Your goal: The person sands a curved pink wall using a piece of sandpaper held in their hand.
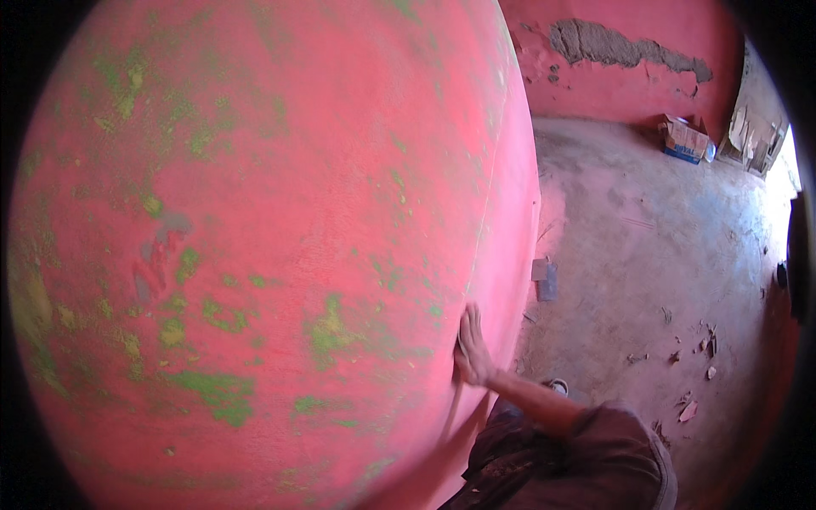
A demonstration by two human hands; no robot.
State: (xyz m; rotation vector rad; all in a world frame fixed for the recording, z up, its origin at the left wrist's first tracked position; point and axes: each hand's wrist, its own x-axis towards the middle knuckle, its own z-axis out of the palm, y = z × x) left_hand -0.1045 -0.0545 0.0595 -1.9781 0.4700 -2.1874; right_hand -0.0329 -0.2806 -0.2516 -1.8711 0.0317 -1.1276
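A pink painted wall fills the left and middle of the view, worn to green and yellowish patches in many places. A small grey patch on it carries reddish smears. My right hand presses against this wall near its right side, fingers pointing up, below a thin pale crack line. Along the palm's wall side runs a dark strip; whether it is shadow or a thin sheet under the hand I cannot tell. My left hand is out of view.
Beyond lies a dusty concrete floor with broken plaster bits and a small grey piece by the wall. A cardboard box stands at the far wall, beneath bare grey plaster. My shoe is near the wall.
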